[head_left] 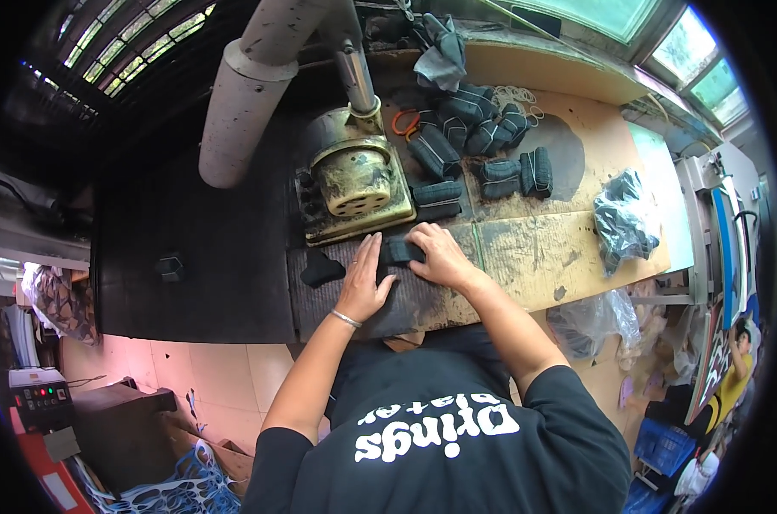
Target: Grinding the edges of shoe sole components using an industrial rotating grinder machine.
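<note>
My left hand (365,281) stands on edge on the dark, stained cardboard, its fingers stretched out against the left side of a small dark fabric stack (397,250). On the stack's right side, my right hand (441,255) grips it with bent fingers, covering part of it. A loose dark fabric piece (322,269) lies left of my left hand. Just beyond my hands is a worn cream machine (354,184) with holes in its round head. Right of the machine lies a dark bundle (437,200) bound with pale bands, with several similar ones behind it.
Orange-handled scissors (405,124) and a heap of pale rubber bands (519,101) lie at the back. A plastic bag of dark pieces (628,220) sits on the right. A thick grey pipe (250,111) hangs over the left side. A person in yellow (735,370) is at far right.
</note>
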`<action>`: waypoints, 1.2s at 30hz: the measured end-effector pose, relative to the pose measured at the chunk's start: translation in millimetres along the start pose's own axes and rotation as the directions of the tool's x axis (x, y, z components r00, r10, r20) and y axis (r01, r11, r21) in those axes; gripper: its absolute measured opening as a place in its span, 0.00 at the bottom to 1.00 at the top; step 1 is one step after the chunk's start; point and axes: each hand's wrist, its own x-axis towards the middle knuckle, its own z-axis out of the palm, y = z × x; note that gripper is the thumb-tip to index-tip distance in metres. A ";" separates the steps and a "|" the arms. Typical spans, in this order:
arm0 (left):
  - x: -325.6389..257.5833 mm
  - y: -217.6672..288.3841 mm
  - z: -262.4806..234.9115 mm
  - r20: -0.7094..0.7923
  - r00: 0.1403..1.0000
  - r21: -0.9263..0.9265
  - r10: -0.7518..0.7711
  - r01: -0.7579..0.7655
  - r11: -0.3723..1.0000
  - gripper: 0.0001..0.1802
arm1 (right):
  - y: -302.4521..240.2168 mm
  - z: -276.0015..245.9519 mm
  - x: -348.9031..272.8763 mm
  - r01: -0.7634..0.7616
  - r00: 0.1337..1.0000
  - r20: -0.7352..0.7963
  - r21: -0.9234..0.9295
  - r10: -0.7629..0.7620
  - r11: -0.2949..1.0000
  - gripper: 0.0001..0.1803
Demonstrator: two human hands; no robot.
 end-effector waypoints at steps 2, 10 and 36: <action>-2.9 -0.4 6.1 0.084 0.995 0.060 0.050 -0.056 0.997 0.41 | -0.5 -4.6 -12.0 0.048 0.997 0.049 0.069 -0.051 0.996 0.25; -29.1 1.7 45.1 0.083 0.992 0.083 -0.093 0.086 0.993 0.36 | -3.0 37.5 -54.5 0.072 0.997 -0.020 -0.049 -0.073 0.996 0.36; -37.5 2.9 56.6 0.048 0.995 0.093 -0.093 0.088 0.992 0.40 | -25.4 51.1 -90.0 0.043 0.942 -0.317 -0.220 -0.113 0.975 0.20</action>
